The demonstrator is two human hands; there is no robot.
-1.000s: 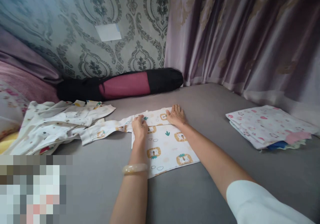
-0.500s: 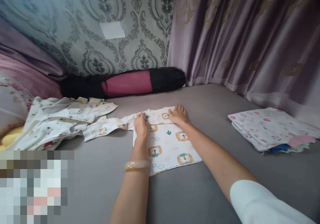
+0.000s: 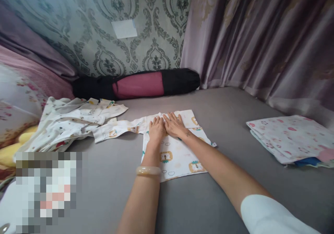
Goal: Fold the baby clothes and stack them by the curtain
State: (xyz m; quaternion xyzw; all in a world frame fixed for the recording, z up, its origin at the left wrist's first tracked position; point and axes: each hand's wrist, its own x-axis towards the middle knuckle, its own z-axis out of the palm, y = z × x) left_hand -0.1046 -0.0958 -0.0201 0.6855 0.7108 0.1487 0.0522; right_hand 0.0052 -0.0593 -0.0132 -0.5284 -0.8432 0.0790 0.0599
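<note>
A white long-sleeved baby top (image 3: 182, 154) printed with orange lions lies flat before me. One sleeve is folded across its upper part; the other stretches out to the left. My left hand (image 3: 157, 129), with a pale bangle on the wrist, rests flat on the top's upper middle. Right beside it, my right hand (image 3: 174, 125) presses down on the folded part, fingers extended. Both hands are open and close together, grasping nothing. The cloth under the palms is hidden.
Loose white printed clothes (image 3: 73, 119) lie at the left, near a yellow plush-like item (image 3: 9, 154). A folded stack of cloths (image 3: 292, 136) sits at the right on the grey bed sheet (image 3: 219, 112). A long black and maroon bag (image 3: 141, 84) lies along the wall.
My right hand has slid left across the folded sleeve to beside my left hand, uncovering the upper right corner. My left hand stays about in place. The view has shifted slightly.
</note>
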